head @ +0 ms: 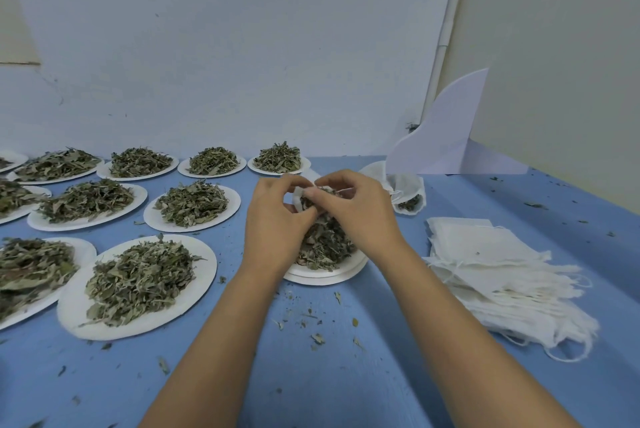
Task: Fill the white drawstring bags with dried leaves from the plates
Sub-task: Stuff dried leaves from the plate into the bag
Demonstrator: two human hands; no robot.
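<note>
Two hands meet above the nearest plate (325, 277): the left hand (277, 220) and the right hand (356, 216) both pinch, fingers curled, the mouth of a small white drawstring bag (298, 197), hiding most of its thin cloth and part of the crinkled dried leaves (325, 244) heaped below. Just behind the right hand lies a stuffed bag (408, 190), half hidden, and to the right a soft frayed pile of flat empty bags (495, 265). Round white plates of leaves (204, 265) cover the blue bench (311, 375) leftward, the outermost cut off at the edge of view.

Left hand (273, 223), right hand (358, 216), bare.
</note>
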